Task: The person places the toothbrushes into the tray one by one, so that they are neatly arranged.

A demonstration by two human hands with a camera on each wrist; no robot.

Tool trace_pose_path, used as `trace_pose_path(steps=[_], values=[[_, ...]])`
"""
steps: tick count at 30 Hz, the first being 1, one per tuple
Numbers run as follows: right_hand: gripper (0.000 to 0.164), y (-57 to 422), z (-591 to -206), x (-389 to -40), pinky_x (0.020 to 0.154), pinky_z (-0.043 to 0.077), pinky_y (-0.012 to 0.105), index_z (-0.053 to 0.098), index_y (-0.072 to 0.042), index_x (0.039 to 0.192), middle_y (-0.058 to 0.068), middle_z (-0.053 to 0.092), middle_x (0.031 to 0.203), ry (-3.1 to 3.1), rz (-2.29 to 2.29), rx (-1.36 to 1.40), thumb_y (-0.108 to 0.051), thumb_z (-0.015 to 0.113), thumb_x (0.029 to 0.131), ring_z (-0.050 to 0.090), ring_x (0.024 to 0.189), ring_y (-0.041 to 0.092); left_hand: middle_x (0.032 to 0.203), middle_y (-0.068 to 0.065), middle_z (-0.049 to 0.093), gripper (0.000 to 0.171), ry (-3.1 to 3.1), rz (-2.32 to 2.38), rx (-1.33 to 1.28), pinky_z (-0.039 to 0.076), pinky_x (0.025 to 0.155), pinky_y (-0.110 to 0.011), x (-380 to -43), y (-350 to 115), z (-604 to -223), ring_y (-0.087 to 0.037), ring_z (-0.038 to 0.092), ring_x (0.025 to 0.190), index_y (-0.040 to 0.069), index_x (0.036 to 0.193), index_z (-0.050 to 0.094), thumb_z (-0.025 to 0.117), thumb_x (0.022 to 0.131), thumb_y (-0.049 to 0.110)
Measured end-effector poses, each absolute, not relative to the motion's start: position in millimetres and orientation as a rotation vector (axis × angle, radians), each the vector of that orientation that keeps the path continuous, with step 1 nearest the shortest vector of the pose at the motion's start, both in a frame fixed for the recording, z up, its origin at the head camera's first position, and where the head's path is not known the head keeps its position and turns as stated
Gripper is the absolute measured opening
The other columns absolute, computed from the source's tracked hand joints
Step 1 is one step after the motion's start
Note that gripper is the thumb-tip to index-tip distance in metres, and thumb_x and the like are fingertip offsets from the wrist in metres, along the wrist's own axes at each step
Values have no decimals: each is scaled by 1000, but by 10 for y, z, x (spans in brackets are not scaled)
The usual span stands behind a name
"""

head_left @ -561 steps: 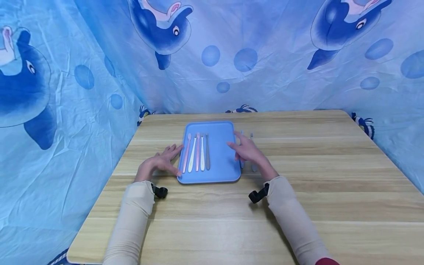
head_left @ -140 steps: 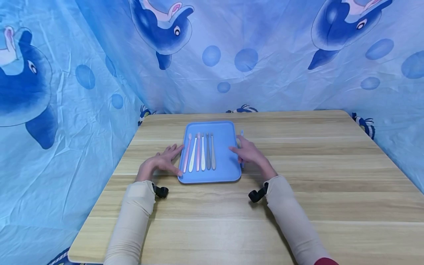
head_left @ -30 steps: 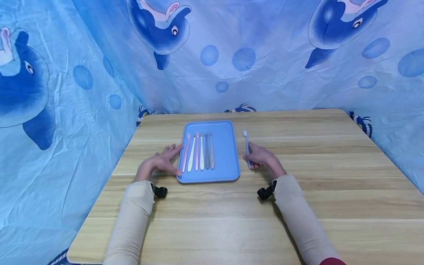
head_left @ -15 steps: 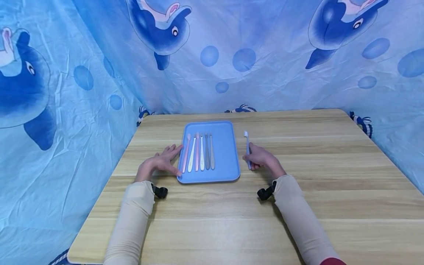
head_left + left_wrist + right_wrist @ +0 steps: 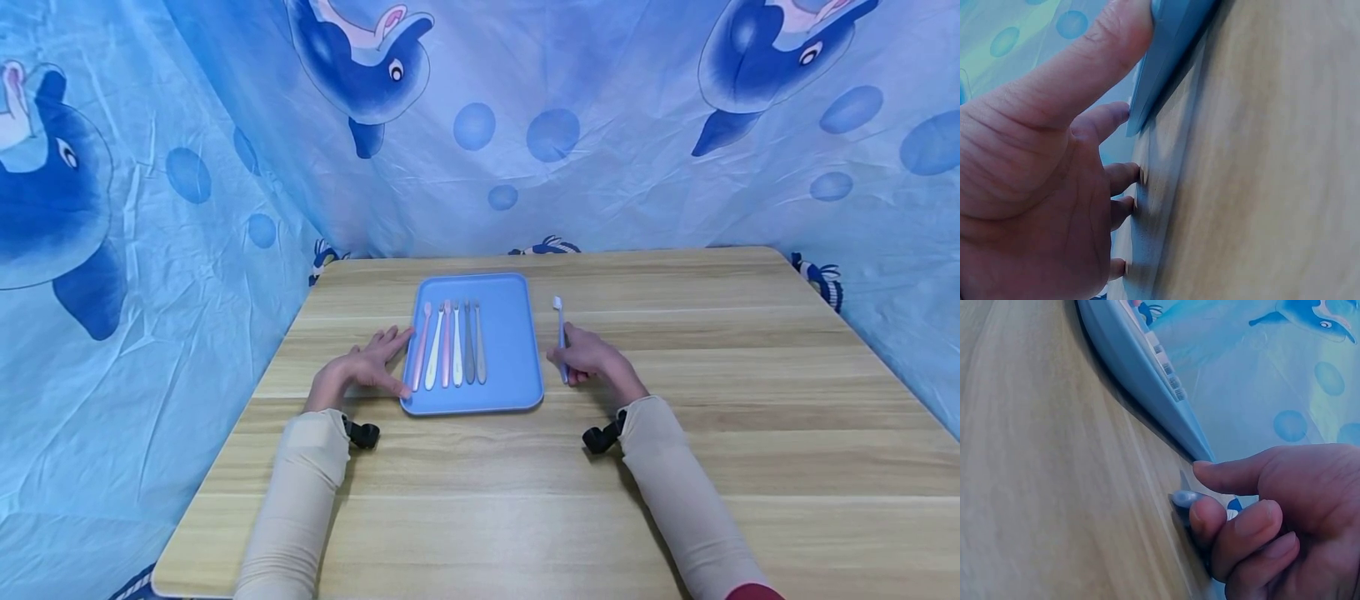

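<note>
My left hand (image 5: pixel 367 367) is spread at the left edge of a blue tray (image 5: pixel 512 392). In the left wrist view, its thumb (image 5: pixel 1094 59) and index finger reach the tray's rim. To the tray's right, my right hand (image 5: pixel 588 354) has its fingers curled about the handle of a blue toothbrush (image 5: pixel 559 321) lying lengthwise, its white-bristled head pointing away. The right wrist view shows the brush's rounded handle end (image 5: pixel 1185 499) beside the index fingertip, with the thumb (image 5: pixel 1229 475) held apart from it. The curled fingers hide much of the handle.
Inside the tray, pink toothbrushes (image 5: pixel 422 350), white toothbrushes (image 5: pixel 435 350) and grey toothbrushes (image 5: pixel 469 346) lie side by side in its left part. The wooden table (image 5: pixel 480 492) extends all around. A blue dolphin-print curtain (image 5: pixel 600 192) hangs behind and at the left.
A grey toothbrush from right of the tray now lies in it. The blue toothbrush and my right hand have shifted right, away from the tray; the right thumb has just eased outward. The left hand stays.
</note>
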State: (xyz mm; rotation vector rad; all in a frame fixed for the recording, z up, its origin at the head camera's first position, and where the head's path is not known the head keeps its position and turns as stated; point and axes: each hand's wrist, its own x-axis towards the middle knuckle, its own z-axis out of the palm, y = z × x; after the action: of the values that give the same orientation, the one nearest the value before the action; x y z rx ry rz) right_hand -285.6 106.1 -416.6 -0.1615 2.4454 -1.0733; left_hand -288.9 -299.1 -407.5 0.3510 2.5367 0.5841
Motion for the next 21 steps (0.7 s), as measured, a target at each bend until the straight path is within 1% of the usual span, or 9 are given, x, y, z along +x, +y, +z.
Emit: trace_pose_path(steps=[5, 8, 9, 12, 13, 15, 18, 20, 21], values=[[82, 1048, -4182, -2860, 42, 37, 21, 12, 1, 158, 3, 61, 60, 2456, -1063, -147, -28, 61, 99, 52, 44, 11, 169, -20, -12, 131, 2534, 587, 342, -8, 119, -73, -2882, -2989, -4072, -46, -16, 155, 22, 163, 0, 85, 70, 57], [90, 1052, -4188, -2869, 41, 37, 21, 2, 1, 160, 3, 61, 60, 2461, -1057, -156, -26, 62, 98, 52, 44, 11, 169, -20, -12, 131, 2535, 585, 341, -8, 119, -73, -2885, -2988, -4074, -46, -16, 155, 22, 163, 0, 85, 70, 57], [91, 1054, -4190, -2870, 41, 37, 21, 0, 0, 160, 3, 61, 60, 2460, -1056, -154, -25, 61, 98, 52, 44, 11, 169, -20, -11, 131, 2535, 583, 341, -8, 119, -73, -2886, -2987, -4074, -45, -16, 155, 22, 163, 0, 85, 69, 57], [88, 1060, -4193, -2876, 41, 37, 21, 2, 2, 159, 2, 60, 58, 2467, -1048, -179, -23, 60, 99, 51, 43, 11, 169, -20, -11, 131, 2537, 580, 342, -8, 119, -73, -2885, -2985, -4076, -45, -16, 155, 22, 163, 0, 85, 70, 57], [85, 1062, -4191, -2877, 41, 37, 21, 4, 3, 159, 2, 60, 58, 2466, -1048, -185, -23, 59, 99, 51, 43, 11, 169, -20, -12, 131, 2538, 579, 343, -8, 119, -73, -2884, -2984, -4076, -45, -16, 155, 22, 163, 0, 85, 70, 57], [75, 1065, -4189, -2879, 41, 37, 21, 15, 3, 156, 2, 59, 58, 2466, -1048, -195, -22, 58, 100, 51, 43, 10, 169, -20, -12, 131, 2539, 576, 345, -8, 119, -73, -2883, -2984, -4076, -46, -16, 155, 22, 163, -1, 85, 70, 58], [55, 1078, -4183, -2879, 42, 37, 21, 33, 2, 143, 2, 59, 59, 2462, -1054, -209, -21, 57, 100, 51, 44, 11, 169, -21, -12, 131, 2539, 574, 349, -9, 119, -73, -2882, -2984, -4076, -46, -16, 154, 22, 163, -1, 85, 70, 58], [44, 1095, -4183, -2882, 42, 37, 21, 39, 1, 134, 2, 60, 60, 2453, -1070, -216, -20, 58, 100, 52, 45, 11, 168, -21, -13, 131, 2537, 574, 350, -9, 119, -73, -2880, -2984, -4074, -46, -16, 154, 22, 163, -1, 84, 70, 58], [43, 1108, -4184, -2886, 42, 37, 21, 39, 1, 132, 2, 61, 60, 2445, -1083, -219, -20, 58, 100, 52, 45, 11, 168, -20, -13, 131, 2536, 575, 350, -9, 119, -73, -2880, -2983, -4072, -46, -16, 154, 22, 163, -1, 84, 70, 58]])
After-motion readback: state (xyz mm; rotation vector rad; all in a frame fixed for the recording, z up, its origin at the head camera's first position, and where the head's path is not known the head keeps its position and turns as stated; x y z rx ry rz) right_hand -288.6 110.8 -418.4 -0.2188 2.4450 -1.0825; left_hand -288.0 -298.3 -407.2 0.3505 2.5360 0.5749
